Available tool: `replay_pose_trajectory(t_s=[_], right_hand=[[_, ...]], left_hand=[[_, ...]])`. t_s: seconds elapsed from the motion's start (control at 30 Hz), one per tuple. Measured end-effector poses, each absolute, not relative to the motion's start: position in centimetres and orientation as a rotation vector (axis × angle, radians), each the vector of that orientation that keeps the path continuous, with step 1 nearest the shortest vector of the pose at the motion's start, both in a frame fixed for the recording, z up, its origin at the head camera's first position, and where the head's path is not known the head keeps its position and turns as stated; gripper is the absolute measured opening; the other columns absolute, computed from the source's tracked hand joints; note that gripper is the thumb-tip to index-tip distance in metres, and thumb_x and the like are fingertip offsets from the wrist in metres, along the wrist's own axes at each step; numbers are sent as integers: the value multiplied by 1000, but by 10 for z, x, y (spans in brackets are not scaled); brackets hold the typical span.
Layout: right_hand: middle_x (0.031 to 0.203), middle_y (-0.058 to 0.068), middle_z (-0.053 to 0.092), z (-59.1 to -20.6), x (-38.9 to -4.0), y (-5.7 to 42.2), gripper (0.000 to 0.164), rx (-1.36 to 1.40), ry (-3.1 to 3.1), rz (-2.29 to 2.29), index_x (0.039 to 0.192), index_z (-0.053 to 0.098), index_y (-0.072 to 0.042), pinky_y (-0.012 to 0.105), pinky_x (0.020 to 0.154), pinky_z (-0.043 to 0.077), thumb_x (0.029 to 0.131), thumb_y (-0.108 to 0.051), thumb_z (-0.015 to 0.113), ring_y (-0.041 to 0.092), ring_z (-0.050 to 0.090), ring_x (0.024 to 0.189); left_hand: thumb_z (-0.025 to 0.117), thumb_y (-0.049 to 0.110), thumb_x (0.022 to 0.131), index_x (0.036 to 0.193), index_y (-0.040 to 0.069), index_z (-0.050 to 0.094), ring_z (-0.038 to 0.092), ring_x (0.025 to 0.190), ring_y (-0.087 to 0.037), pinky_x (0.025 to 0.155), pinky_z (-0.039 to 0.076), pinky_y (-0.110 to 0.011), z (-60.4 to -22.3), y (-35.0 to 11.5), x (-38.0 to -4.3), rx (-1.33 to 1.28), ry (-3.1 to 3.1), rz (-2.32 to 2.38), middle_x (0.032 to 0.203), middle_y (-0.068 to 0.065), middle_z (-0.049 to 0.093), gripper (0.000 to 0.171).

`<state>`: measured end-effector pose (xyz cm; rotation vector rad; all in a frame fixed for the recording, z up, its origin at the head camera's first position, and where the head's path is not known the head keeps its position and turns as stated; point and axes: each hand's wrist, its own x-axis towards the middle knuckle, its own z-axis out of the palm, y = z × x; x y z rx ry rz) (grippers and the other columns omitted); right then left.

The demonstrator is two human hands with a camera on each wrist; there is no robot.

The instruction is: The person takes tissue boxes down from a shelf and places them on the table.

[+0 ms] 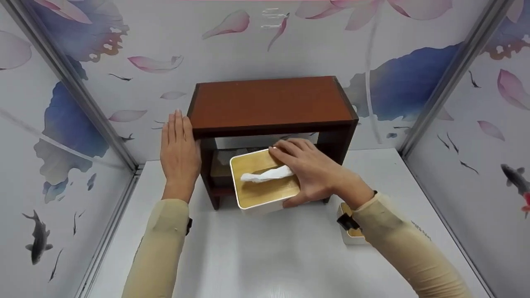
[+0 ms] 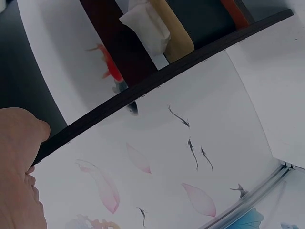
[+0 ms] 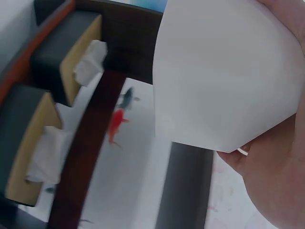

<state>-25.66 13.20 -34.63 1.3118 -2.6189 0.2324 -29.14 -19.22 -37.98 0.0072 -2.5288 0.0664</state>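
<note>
The right hand [image 1: 313,171] grips 1 white box [image 1: 265,190] by its near end, thumb on 1 side and fingers on the other (some tips are out of sight), and holds it tilted in front of the shelf [image 1: 273,103]. Part of its tissue [image 1: 265,176] is behind the hand. The left hand [image 1: 180,153] holds nothing, its fingers straight and flat along the shelf's left side. Within the shelf the right wrist view shows 2 dark boxes [image 3: 64,52], each with 1 tissue, slightly blurred; from the head only a corner of the interior shows. A 2nd white box [image 1: 355,234] sits on the table [image 1: 256,256] to the right, mostly covered by the right sleeve [image 1: 401,240] and wrist. Both sleeves run off the frame's bottom edge.
</note>
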Motion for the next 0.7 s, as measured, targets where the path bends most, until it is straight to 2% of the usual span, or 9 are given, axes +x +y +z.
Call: replay_pose_trajectory(t_s=[0.47,0.7], right_hand=[[146,12,44,-431,-249,163,117,1220,-2673,195,150,36,-12,52,113,31,57,-74,73,33,39,134],[144,13,47,-470,-250,179,116,1197,-2643,230,147,40,-10,53,110,33,55,-71,76,33,42,131]], left_hand=[[53,27,100,151,-3,20,16,152,-30,126,14,-41,-380,-191,-291,15,-2546,63,162,-18,17,67],[53,26,100,149,-4,24,17,151,-31,125,16,-41,-380,-191,-292,14,-2536,73,162,-19,18,64]])
